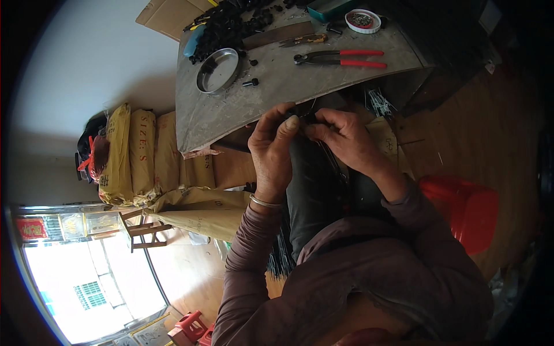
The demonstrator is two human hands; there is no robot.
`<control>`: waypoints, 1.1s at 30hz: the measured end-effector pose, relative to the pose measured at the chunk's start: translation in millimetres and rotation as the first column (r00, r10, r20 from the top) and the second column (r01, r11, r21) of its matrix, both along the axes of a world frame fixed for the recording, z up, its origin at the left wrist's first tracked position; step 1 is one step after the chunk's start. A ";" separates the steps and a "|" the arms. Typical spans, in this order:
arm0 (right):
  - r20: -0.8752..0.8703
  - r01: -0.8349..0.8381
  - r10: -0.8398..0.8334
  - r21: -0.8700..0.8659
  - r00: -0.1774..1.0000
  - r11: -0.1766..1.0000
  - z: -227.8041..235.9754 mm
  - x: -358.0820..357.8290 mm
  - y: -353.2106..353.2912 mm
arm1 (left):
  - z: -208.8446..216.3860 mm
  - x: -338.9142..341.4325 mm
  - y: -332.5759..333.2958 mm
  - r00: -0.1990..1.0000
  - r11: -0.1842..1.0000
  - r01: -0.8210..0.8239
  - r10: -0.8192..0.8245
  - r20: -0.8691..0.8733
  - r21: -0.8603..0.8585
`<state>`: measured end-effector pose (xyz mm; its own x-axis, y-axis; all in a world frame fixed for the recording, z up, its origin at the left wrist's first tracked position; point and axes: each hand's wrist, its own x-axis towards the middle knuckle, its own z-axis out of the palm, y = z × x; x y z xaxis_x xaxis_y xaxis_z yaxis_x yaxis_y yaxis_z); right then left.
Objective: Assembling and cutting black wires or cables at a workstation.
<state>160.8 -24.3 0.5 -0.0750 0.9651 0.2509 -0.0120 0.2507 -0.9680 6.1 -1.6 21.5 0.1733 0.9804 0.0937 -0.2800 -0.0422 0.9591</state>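
Note:
Just off the near edge of the table, my left hand pinches a small black part between thumb and fingers. My right hand meets it from the right, its thumb and fingertips closed close to the same part. What the right fingertips grip is too dark and small to make out. Thin metal rods run below the hands over my dark trousers. Pliers with red handles lie on the table beyond my hands. A short black piece lies nearer the left hand.
On the grey table stand a round metal dish, a pile of black parts and a white-rimmed lid with small bits. Yellow sacks lean at the left. A red plastic stool is at my right.

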 end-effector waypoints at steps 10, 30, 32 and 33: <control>0.135 -0.051 0.040 0.080 0.990 0.996 9.8 13.2 1.1 | -5.5 6.5 -3.5 0.997 0.999 -0.038 0.040 -0.072 0.026; -0.328 -0.479 0.366 -0.400 0.871 0.781 4.0 36.8 12.7 | 2.3 1.1 1.3 0.915 0.913 0.404 -0.401 -0.044 0.061; -0.309 -0.507 0.410 -0.383 0.858 0.772 7.1 37.0 10.9 | -1.2 -1.3 4.4 0.881 0.875 0.469 -0.473 0.003 0.123; -0.291 -0.517 0.433 -0.364 0.853 0.775 8.0 36.8 8.8 | -1.0 -4.3 6.5 0.851 0.841 0.523 -0.524 -0.033 0.135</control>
